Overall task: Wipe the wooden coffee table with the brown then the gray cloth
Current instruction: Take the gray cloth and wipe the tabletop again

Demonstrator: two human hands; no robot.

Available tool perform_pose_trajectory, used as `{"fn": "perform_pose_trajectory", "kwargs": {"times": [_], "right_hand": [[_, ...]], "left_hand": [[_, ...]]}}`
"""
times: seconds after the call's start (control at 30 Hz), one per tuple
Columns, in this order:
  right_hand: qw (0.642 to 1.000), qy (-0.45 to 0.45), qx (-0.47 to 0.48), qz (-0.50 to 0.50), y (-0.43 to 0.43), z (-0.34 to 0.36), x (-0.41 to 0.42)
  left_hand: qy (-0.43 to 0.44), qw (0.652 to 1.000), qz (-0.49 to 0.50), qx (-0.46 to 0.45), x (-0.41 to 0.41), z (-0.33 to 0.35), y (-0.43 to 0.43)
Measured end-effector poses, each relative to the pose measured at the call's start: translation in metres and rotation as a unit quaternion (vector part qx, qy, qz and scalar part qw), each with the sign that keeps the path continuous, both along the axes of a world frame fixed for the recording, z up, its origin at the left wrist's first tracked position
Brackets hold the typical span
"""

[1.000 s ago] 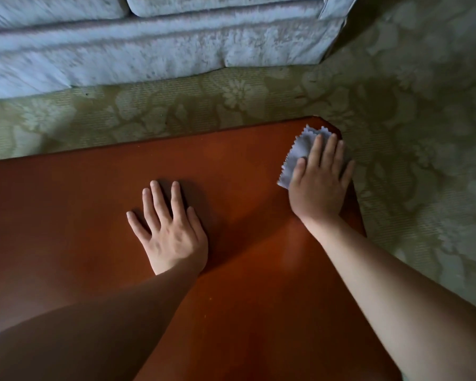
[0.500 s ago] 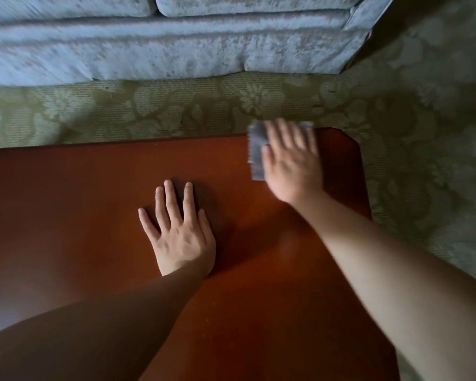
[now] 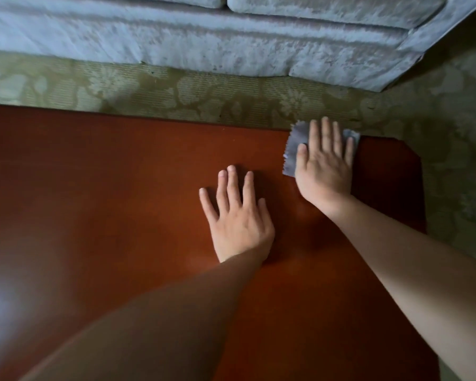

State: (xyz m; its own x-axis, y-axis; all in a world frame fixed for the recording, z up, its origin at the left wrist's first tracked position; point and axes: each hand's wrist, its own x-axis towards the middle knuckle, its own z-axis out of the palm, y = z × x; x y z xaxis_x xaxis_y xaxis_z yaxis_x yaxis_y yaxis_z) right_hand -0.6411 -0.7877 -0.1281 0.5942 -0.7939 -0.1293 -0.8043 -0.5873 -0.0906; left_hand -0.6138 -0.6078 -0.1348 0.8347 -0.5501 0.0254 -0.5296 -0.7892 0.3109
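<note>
The reddish wooden coffee table (image 3: 107, 202) fills the lower part of the view. My right hand (image 3: 324, 166) lies flat with fingers spread on the gray cloth (image 3: 293, 152), pressing it on the tabletop at the far edge, near the far right corner. The cloth shows to the left of and beyond my fingers; the rest is under my palm. My left hand (image 3: 238, 218) rests flat and spread on the bare wood, just left of the right hand, holding nothing. No brown cloth is in view.
A pale upholstered sofa (image 3: 204, 39) runs along the far side. A green floral carpet (image 3: 451, 119) lies between sofa and table and to the right of the table. The table's far right corner (image 3: 407, 149) is cut at an angle.
My right hand slid the gray cloth from the far right corner leftward along the far edge. The view shifted left. My left hand stayed planted.
</note>
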Motion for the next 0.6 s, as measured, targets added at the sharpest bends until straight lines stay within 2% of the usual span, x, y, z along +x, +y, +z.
{"fn": "perform_pose_trajectory", "kwargs": {"times": [0.1,0.17,0.23,0.3,0.37,0.47,0.6], "right_hand": [[1.000,-0.002,-0.005,0.024,0.043,-0.004,0.038],[0.999,0.006,-0.003,0.033,0.061,-0.005,0.056],[0.999,0.018,0.003,0.038,0.077,-0.004,0.073],[0.999,0.026,0.005,0.044,0.097,-0.002,0.095],[0.998,0.021,0.001,0.066,0.124,-0.001,0.125],[0.992,0.000,0.010,0.126,0.178,0.001,0.183],[0.971,-0.005,0.041,0.235,0.254,0.001,0.241]], "left_hand": [[0.091,0.982,-0.016,-0.163,0.012,0.010,0.021],[0.112,0.968,-0.064,-0.217,0.041,0.009,0.059],[0.046,0.986,-0.054,-0.152,0.091,0.001,0.114],[-0.017,0.999,0.019,-0.038,0.143,-0.006,0.175],[-0.029,0.995,0.092,0.029,0.173,-0.008,0.224],[-0.033,0.992,0.108,0.063,0.179,-0.011,0.250],[-0.036,0.991,0.109,0.065,0.180,-0.012,0.248]]}}
